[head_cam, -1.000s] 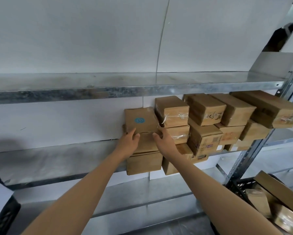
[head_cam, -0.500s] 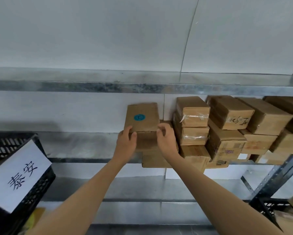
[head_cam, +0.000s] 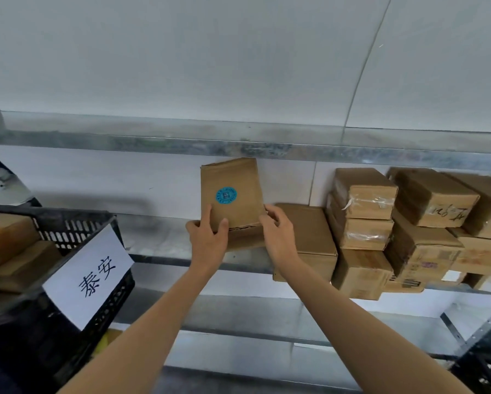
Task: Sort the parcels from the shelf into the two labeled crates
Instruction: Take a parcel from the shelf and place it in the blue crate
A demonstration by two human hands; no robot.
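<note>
**A:** where's the blue-sticker parcel at rn?

**B:** held up over the shelf, tipped back, just left of the stacked parcels. The left hand and right hand both grip its lower corners.

**A:** so it's the pick step?

**B:** looks like it. Next they gotta check the destination, then carry it to the matching crate. The black crate with the 泰安 label is close on the left.

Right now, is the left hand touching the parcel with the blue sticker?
Touching. The head view shows the left hand gripping the lower left corner of the parcel with the blue sticker, fingers on its front.
</note>
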